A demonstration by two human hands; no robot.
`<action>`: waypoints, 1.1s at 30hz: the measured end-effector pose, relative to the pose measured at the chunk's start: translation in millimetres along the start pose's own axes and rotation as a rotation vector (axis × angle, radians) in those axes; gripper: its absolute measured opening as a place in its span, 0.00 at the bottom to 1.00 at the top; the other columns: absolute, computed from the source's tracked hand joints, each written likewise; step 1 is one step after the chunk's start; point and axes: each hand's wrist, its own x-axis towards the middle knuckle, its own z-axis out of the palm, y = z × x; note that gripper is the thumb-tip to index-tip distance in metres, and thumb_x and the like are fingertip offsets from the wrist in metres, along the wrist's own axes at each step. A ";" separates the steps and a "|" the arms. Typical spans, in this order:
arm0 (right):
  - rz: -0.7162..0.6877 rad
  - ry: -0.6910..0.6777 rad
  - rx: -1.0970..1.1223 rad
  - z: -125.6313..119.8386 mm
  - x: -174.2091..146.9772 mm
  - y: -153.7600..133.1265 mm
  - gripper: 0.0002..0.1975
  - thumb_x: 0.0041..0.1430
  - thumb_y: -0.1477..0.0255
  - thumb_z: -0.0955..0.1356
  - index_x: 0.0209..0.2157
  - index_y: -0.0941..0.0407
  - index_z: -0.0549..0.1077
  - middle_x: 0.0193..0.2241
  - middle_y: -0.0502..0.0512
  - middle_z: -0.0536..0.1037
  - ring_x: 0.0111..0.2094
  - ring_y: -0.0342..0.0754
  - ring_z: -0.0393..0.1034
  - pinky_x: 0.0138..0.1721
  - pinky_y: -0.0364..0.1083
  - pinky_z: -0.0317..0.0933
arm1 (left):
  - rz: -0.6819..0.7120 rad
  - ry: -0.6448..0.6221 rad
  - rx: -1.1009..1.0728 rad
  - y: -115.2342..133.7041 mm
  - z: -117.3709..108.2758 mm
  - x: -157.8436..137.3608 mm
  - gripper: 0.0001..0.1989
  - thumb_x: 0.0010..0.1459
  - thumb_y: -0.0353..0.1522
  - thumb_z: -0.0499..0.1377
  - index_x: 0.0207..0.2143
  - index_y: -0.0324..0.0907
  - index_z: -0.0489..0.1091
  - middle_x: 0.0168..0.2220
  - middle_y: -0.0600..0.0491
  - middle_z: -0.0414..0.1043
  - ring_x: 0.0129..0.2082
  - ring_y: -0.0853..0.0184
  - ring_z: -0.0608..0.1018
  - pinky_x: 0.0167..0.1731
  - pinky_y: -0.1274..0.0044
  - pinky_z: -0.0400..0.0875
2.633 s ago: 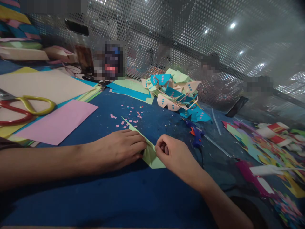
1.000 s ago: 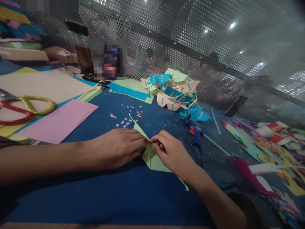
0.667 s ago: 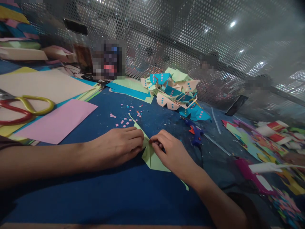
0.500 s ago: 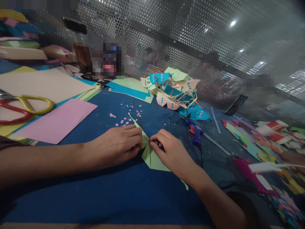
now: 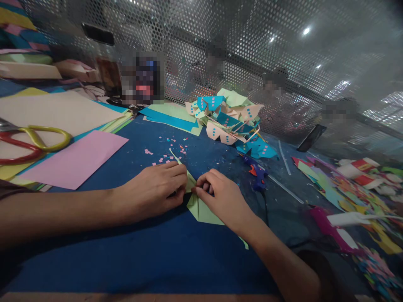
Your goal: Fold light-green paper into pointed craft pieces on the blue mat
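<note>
A folded piece of light green paper (image 5: 204, 214) lies on the blue table in front of me. My left hand (image 5: 163, 184) has its fingers curled over the paper's left side. Across from it, my right hand (image 5: 220, 191) pinches the paper near its central creases with thumb and forefinger. Both hands cover much of the paper; a thin strip of it sticks out beyond the left fingers and another below the right wrist. Small pink and blue paper squares (image 5: 162, 159) are scattered just past my hands.
Scissors (image 5: 47, 140) and a pink sheet (image 5: 77, 159) lie on stacked paper at left. Folded paper masks or boats (image 5: 228, 119) are piled at the back. A purple glue gun (image 5: 258, 174) with a glue stick is right of my hands; a magenta tool (image 5: 333, 230) lies farther right.
My right hand's fingertips have shifted slightly left along the paper, closer to my left hand. The left hand and the paper have hardly moved.
</note>
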 end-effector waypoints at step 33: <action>0.130 -0.039 0.022 -3.1 8.8 -6.6 0.03 0.55 0.70 0.71 0.31 0.53 0.72 0.29 0.48 0.72 0.30 0.43 0.65 0.30 0.44 0.53 | -0.032 0.010 -0.034 3.1 -3.3 4.6 0.08 0.59 0.26 0.52 0.28 0.40 0.67 0.32 0.52 0.68 0.34 0.65 0.71 0.40 0.72 0.67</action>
